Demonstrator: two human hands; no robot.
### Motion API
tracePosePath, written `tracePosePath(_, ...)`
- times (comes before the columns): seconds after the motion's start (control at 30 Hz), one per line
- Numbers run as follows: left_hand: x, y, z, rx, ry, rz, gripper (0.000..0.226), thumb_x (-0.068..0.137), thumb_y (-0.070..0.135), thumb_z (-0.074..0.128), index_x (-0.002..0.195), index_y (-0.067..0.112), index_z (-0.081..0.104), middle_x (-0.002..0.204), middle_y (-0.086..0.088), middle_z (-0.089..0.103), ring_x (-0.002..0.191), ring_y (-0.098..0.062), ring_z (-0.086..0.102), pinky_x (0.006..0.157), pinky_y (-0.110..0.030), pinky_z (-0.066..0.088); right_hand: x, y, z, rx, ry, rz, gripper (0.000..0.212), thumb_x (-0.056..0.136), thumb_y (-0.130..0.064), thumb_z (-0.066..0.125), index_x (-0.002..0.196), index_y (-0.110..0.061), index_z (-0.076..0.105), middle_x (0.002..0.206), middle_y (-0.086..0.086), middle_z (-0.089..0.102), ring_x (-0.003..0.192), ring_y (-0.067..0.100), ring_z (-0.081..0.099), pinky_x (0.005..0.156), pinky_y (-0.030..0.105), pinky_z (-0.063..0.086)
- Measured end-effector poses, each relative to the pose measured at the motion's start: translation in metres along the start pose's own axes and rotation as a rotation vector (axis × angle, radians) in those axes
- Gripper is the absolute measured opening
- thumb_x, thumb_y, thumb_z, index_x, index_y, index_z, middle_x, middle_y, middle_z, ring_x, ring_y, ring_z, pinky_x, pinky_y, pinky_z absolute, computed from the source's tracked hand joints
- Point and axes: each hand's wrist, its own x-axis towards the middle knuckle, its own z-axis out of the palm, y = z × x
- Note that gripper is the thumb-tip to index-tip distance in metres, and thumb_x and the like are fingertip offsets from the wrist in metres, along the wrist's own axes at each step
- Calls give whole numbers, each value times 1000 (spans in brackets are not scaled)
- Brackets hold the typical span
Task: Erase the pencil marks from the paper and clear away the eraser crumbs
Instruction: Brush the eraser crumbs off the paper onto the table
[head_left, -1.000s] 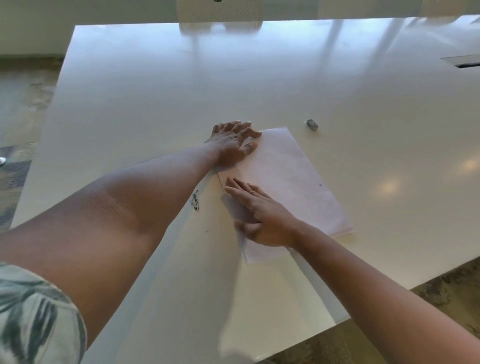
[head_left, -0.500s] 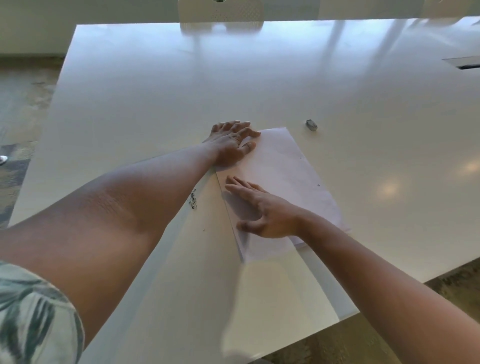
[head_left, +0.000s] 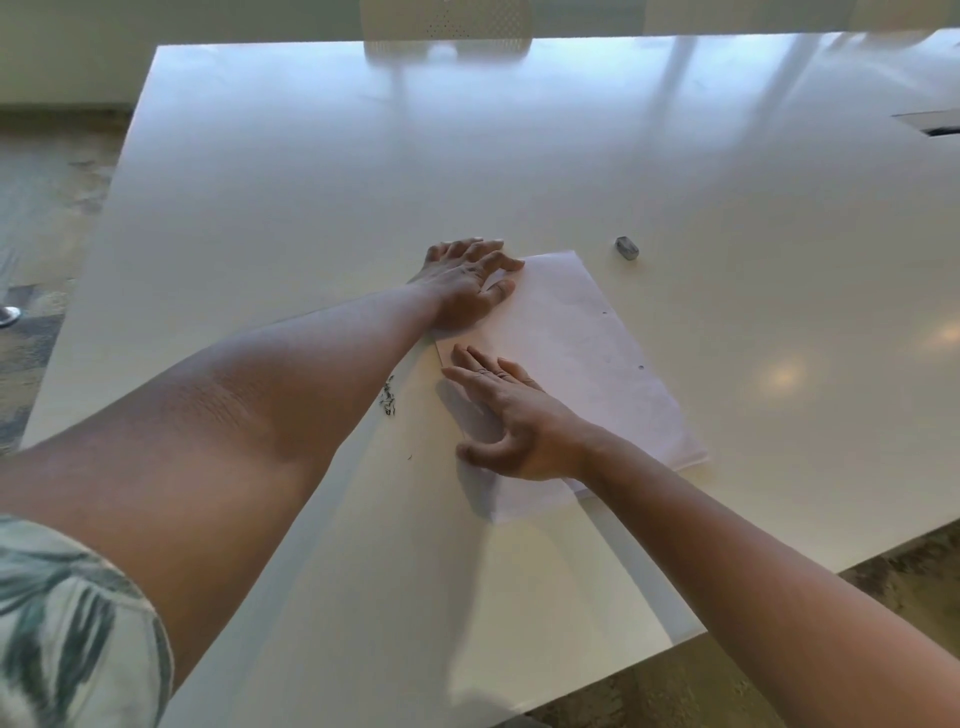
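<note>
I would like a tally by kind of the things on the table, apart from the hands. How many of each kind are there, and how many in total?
Sheet of paper: 1
Eraser: 1
Cluster of eraser crumbs on the table, left of the paper: 1
Total: 3
A few stray specks also show; they are too small to count.

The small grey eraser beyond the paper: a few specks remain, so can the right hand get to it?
Probably yes: the small grey eraser lies alone on the glossy white table, and the open right hand holds nothing.
</note>
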Motion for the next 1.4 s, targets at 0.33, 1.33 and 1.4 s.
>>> tracePosePath(0.33, 1, -1, 1, 3, -2, 5, 49, 107, 55, 30, 155, 44, 35, 171, 7, 15, 157, -15, 5, 123, -43, 2, 3, -1, -1, 124, 45, 58, 71, 98, -40, 56, 157, -25, 19, 165, -10, 0, 141, -8, -9, 111, 12, -9)
tracePosePath(1.33, -4, 3, -2, 2, 4, 4, 48, 108, 53, 31, 155, 43, 35, 171, 6, 16, 157, -15, 6, 124, -41, 2, 23, -12, 10, 173, 222, 108, 48, 105, -34, 41, 151, -22, 38, 163, -7, 21, 150, 0, 8, 117, 14, -2)
tracePosePath(1.4, -4, 3, -2, 0, 2, 1, 48, 108, 53, 31, 155, 43, 35, 171, 6, 16, 157, -15, 6, 124, -41, 2, 22, -11, 10, 105, 205, 104, 52, 103, -31, 46, 152, -21, 35, 164, -7, 17, 150, 1, 6, 118, 14, -4)
